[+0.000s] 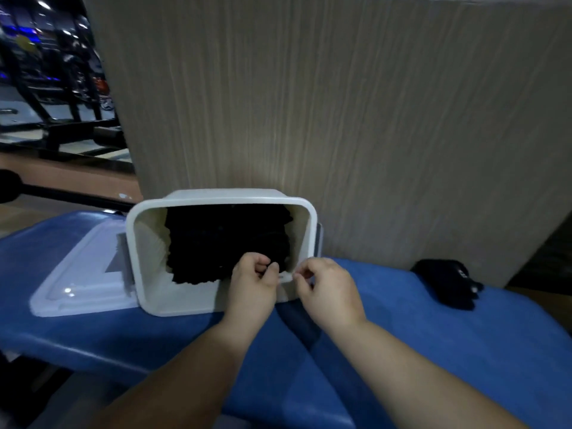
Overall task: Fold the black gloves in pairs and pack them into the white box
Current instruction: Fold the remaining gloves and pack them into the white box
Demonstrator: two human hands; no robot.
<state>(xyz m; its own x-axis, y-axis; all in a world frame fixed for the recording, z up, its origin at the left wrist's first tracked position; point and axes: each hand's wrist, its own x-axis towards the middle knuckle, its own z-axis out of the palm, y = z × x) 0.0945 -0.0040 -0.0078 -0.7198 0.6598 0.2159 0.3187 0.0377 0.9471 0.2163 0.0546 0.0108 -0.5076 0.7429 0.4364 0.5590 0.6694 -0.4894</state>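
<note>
inside white box (148,267): black gloves (226,243)

The left grip (252,283) and the right grip (328,289) were bare hands, rather broad, with short and rounded fingers (312,267). The nails were too blurred to describe. Both forearms were bare as well, from the wrist down to the lower edge of the view, and they looked thick and smooth. The left forearm (201,366) stood in more shadow than the right forearm (418,366).
</note>
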